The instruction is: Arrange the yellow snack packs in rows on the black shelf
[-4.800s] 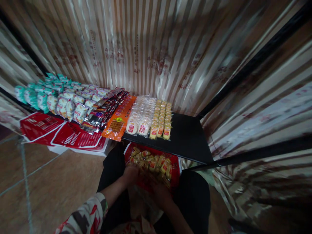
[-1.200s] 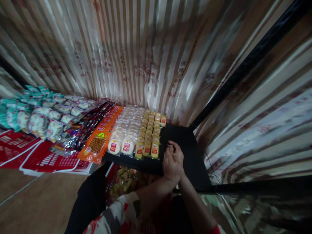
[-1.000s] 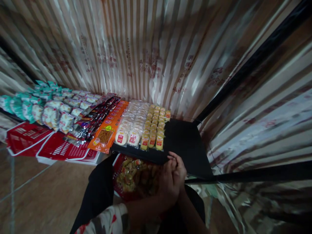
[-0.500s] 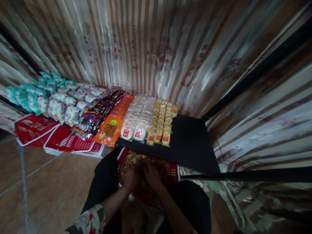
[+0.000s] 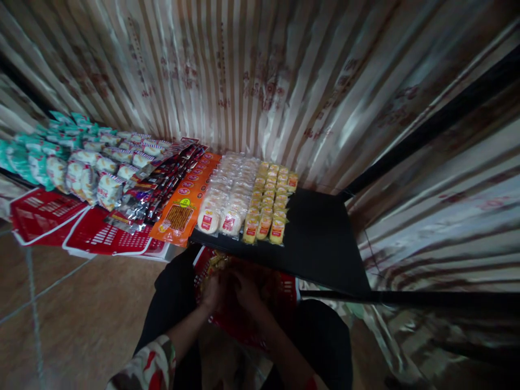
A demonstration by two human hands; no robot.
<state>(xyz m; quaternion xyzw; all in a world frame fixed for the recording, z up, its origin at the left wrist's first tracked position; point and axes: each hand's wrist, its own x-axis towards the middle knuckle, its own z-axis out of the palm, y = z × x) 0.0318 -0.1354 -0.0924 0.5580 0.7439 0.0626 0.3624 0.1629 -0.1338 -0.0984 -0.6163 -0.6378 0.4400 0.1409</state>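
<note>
From the head view, we record both hands at the lower centre of the frame, lowered into a red basket [image 5: 289, 288] between the person's dark-clad knees. The left hand [image 5: 212, 292] is at the basket's left side, beside small yellow packets [image 5: 219, 262] lying loose in it. The right hand [image 5: 246, 292] is just to its right. The basket's interior is dark; we cannot tell whether the fingers of either hand are apart or closed on a packet.

Above the basket, a black shelf [image 5: 320, 238] crosses from the left edge to right of centre. At mid-frame we note yellow packets in rows [image 5: 268, 203], one standing out at the far right end. Left of these, in order, we find white round packets [image 5: 227, 200], an orange bag [image 5: 182, 208], dark glossy packets [image 5: 162, 187], white packets [image 5: 109, 189] and teal packets [image 5: 36, 154] at the left edge. Red, white-edged containers [image 5: 109, 230] are below the shelf at left. A striped curtain [image 5: 244, 70] fills the upper frame.
</note>
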